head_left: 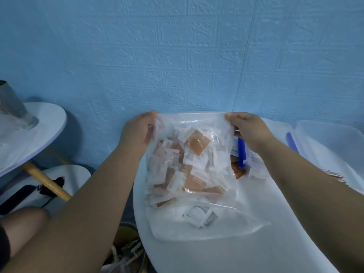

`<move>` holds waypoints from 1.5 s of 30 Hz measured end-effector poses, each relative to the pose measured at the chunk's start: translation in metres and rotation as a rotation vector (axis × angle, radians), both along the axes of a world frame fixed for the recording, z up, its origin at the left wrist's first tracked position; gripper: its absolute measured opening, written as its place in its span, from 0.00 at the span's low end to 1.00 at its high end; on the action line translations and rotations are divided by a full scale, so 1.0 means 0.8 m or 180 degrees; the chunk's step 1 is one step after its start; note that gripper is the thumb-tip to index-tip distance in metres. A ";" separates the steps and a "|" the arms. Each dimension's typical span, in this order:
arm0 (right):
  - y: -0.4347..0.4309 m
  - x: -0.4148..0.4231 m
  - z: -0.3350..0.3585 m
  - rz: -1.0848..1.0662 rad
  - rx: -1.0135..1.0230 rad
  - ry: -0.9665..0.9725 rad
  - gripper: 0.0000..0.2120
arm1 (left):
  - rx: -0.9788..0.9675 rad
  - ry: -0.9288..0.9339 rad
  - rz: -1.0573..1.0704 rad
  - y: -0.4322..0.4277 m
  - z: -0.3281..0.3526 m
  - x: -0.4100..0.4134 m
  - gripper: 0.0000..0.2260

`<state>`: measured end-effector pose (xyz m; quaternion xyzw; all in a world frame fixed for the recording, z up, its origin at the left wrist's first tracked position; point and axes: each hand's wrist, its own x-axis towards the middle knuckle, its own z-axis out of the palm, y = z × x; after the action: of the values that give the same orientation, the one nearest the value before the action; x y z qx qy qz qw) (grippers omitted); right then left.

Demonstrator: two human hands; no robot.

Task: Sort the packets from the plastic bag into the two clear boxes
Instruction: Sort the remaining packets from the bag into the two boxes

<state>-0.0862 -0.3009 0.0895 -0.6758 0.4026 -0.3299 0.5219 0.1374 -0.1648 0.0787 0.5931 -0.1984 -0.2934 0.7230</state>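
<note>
A clear plastic bag [197, 174] full of several small packets, some orange [198, 144] and some white [199, 215], is held up over the white round table [246, 249]. My left hand [137, 133] pinches the bag's top left corner. My right hand [250, 131] pinches the top right corner. The bag's bottom rests on the table. Behind my right hand stand clear boxes with blue latches [241, 152], one of them [325, 142] at the far right; a few packets lie beside them.
A blue brick-pattern wall [177, 56] runs close behind the table. To the left stands a second white round table [39, 131] with a grey metal object [11, 107] on it. Below it are a wooden leg [45, 180] and a white seat holding a dark phone [17, 198].
</note>
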 end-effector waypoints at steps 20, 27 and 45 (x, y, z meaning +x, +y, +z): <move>0.018 -0.027 0.023 0.0856 -0.0556 0.1423 0.14 | 0.0281 -0.1516 -0.0103 0.004 0.041 -0.043 0.15; 0.022 -0.008 0.030 0.0590 -0.0471 0.1073 0.18 | 0.1240 -0.0854 -0.0539 0.025 -0.005 -0.034 0.21; 0.006 0.007 0.001 0.0246 0.0334 0.0611 0.09 | 0.1698 -0.0887 -0.0494 0.039 -0.041 -0.041 0.13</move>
<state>-0.0806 -0.2964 0.0900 -0.6910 0.4410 -0.2218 0.5280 0.1043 -0.1334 0.0456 0.7795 -0.2562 -0.3054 0.4831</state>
